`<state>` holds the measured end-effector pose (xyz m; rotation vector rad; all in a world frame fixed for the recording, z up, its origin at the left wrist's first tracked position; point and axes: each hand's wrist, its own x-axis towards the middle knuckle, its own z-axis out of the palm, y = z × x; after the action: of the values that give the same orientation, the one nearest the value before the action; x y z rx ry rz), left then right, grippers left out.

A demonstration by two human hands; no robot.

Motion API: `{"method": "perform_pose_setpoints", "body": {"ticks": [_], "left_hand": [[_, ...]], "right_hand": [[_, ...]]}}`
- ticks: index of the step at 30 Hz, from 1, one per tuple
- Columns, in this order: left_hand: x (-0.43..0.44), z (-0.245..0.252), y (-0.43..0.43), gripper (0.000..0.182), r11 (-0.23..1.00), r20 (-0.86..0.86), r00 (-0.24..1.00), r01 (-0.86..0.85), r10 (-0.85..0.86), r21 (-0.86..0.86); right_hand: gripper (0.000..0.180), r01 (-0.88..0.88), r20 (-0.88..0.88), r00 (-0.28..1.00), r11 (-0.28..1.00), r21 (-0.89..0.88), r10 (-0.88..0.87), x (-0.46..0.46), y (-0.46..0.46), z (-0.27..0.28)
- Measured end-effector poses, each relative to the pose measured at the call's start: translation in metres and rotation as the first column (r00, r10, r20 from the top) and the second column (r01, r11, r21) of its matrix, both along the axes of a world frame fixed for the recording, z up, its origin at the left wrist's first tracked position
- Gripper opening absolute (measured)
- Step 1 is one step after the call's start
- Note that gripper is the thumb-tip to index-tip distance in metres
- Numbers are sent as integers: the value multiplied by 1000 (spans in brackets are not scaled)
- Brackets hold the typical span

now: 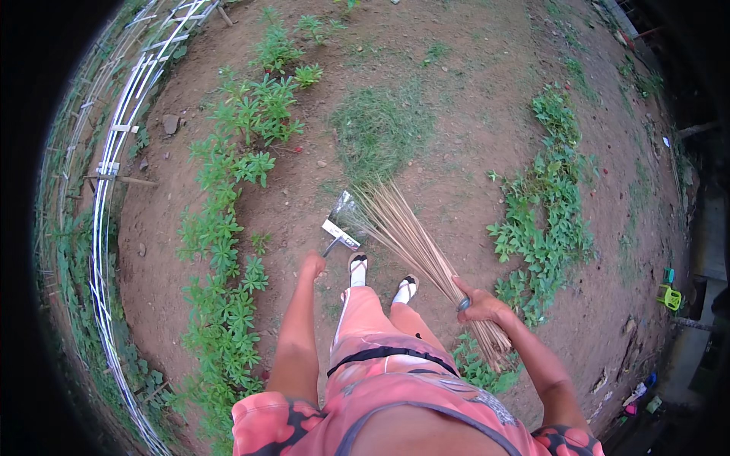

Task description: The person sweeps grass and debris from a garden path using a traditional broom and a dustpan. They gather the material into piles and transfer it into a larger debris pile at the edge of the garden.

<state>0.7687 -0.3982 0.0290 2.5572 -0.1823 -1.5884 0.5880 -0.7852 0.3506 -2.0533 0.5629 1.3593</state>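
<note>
My left hand (pixel 312 264) is closed on the handle of a metal dustpan (pixel 345 214), whose pan lies low over the soil ahead of my feet. My right hand (pixel 482 303) grips a stick broom (pixel 415 239) near its metal ring (pixel 463 304). The broom slants forward and left, its thin tips beside the dustpan's opening. Just beyond the tips a pile of cut grass (pixel 379 132) lies on the ground. The broom tips partly hide the dustpan's right side.
Leafy plants (pixel 228 245) grow in a row on the left, with a bamboo fence (pixel 105 188) past them. Low green vines (pixel 542 228) spread on the right. A stone (pixel 170 123) lies near the fence. A small green plastic chair (pixel 669 297) stands at the far right.
</note>
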Motion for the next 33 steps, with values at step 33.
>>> {"method": "perform_pose_setpoints", "body": {"ticks": [33], "left_hand": [[5, 12, -3, 21, 974, 38, 976, -218, 217, 56]], "right_hand": [[111, 190, 86, 980, 976, -106, -181, -6, -25, 76]]}}
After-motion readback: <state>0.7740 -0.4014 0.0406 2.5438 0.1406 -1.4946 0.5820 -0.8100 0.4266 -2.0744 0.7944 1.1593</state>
